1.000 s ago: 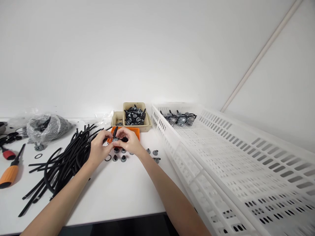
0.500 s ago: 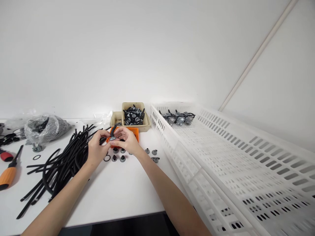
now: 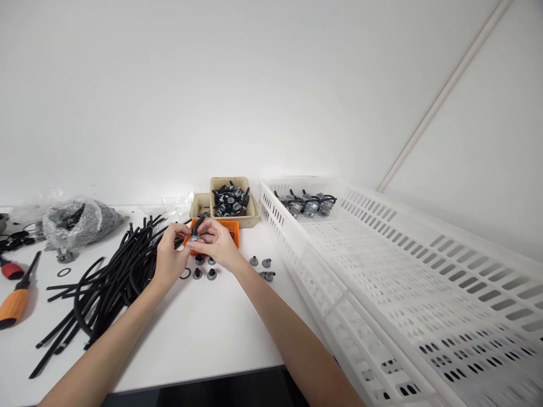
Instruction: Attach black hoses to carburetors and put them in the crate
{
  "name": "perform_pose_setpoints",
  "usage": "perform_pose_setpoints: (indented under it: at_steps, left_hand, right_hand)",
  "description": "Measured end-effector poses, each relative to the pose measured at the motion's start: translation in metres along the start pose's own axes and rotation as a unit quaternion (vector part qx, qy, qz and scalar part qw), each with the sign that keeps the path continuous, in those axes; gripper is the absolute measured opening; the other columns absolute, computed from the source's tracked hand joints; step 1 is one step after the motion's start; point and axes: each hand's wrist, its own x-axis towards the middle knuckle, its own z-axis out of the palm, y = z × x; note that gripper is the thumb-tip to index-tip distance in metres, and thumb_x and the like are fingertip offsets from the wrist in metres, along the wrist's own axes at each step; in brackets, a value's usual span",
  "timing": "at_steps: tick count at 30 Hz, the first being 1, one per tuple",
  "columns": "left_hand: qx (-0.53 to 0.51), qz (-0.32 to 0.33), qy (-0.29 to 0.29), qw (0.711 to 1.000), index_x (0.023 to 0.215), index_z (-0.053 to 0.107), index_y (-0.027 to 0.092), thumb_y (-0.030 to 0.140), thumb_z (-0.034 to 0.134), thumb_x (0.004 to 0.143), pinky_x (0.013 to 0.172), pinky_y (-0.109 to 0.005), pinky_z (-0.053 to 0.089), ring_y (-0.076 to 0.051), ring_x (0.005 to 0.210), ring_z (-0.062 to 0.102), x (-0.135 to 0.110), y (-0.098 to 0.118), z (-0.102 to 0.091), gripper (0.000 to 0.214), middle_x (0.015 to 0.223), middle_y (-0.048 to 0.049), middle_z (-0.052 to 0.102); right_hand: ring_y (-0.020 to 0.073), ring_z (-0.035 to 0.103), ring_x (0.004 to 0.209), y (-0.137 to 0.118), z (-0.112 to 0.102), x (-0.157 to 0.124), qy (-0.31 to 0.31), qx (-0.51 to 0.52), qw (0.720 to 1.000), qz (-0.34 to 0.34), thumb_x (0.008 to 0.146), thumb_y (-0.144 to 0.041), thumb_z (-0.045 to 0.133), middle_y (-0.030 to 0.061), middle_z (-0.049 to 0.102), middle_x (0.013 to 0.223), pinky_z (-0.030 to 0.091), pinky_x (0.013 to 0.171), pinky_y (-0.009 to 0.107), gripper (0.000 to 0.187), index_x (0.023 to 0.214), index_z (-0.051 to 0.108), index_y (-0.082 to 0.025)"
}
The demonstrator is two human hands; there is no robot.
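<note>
Between my two hands is a small grey metal fitting with a short black rubber hose (image 3: pixel 195 229) standing up from it. The fingers of my left hand (image 3: pixel 172 255) pinch it from the left. My right hand (image 3: pixel 218 243) grips the same part from the right, fingers curled round it. Behind the hands sits an orange basket (image 3: pixel 235 227), partly covered by them. Just below them, several grey fittings with black tops (image 3: pixel 211 274) stand on the white table, and a black O-ring (image 3: pixel 185 273) lies near my left wrist.
Long black hoses (image 3: pixel 114 277) lie heaped at left, beside a plastic bag of parts (image 3: pixel 82 220) and screwdrivers (image 3: pixel 14 302). A beige tray (image 3: pixel 231 181) of fittings stands at the back. A large white perforated crate (image 3: pixel 322 282) with assembled parts (image 3: pixel 311 203) fills the right. Loose grey fittings (image 3: pixel 266 263) lie beside it.
Both hands stay in nearly the same place, still holding the hose fitting. The fitting has turned slightly in the fingers, and my left hand has shifted a little to the right.
</note>
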Motion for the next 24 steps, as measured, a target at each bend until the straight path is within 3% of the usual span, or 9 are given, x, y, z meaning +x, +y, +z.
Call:
perform_pose_setpoints:
  at_steps: [8,15,20,24]
  left_hand:
    - [-0.015,-0.010,0.010,1.000,0.087,0.051,0.021,0.011,0.058,0.075,0.069,-0.026,0.045,-0.013,0.075,0.053,0.0003,0.0000,0.0017,0.017,0.083,0.0017,0.053]
    - [-0.031,-0.046,-0.005,0.998,0.094,0.053,0.021,0.020,0.058,0.082,0.077,-0.029,0.047,-0.015,0.083,0.055,-0.0007,-0.0006,0.0035,0.013,0.091,-0.0012,0.056]
    - [-0.032,-0.050,-0.002,0.998,0.097,0.054,0.021,0.023,0.060,0.082,0.079,-0.030,0.049,-0.015,0.085,0.057,-0.0008,-0.0006,0.0036,0.016,0.093,-0.0028,0.059]
    - [-0.020,-0.054,-0.008,0.998,0.097,0.057,0.020,0.020,0.060,0.082,0.079,-0.032,0.050,-0.016,0.085,0.060,-0.0008,-0.0010,0.0028,0.015,0.093,-0.0028,0.061]
  right_hand:
    - [0.0132,0.063,0.070,0.0042,-0.0003,0.0003,-0.022,0.024,0.999,0.007,0.058,-0.034,0.085,-0.0039,0.062,0.074,0.051,0.069,0.028,0.048,0.087,0.049,-0.023]
    - [0.0138,0.065,0.081,0.0035,-0.0023,0.0032,0.032,0.021,0.999,0.007,0.055,-0.033,0.086,-0.0010,0.064,0.084,0.051,0.083,0.030,0.048,0.088,0.054,-0.021]
    - [0.0146,0.065,0.084,0.0031,-0.0030,0.0048,0.034,0.014,0.999,-0.005,0.049,-0.035,0.088,0.0002,0.064,0.089,0.050,0.090,0.034,0.054,0.089,0.056,-0.020]
    - [0.0132,0.063,0.081,0.0037,-0.0043,0.0055,0.038,-0.003,0.999,-0.018,0.049,-0.036,0.088,-0.0015,0.062,0.085,0.051,0.087,0.032,0.052,0.088,0.056,-0.021]
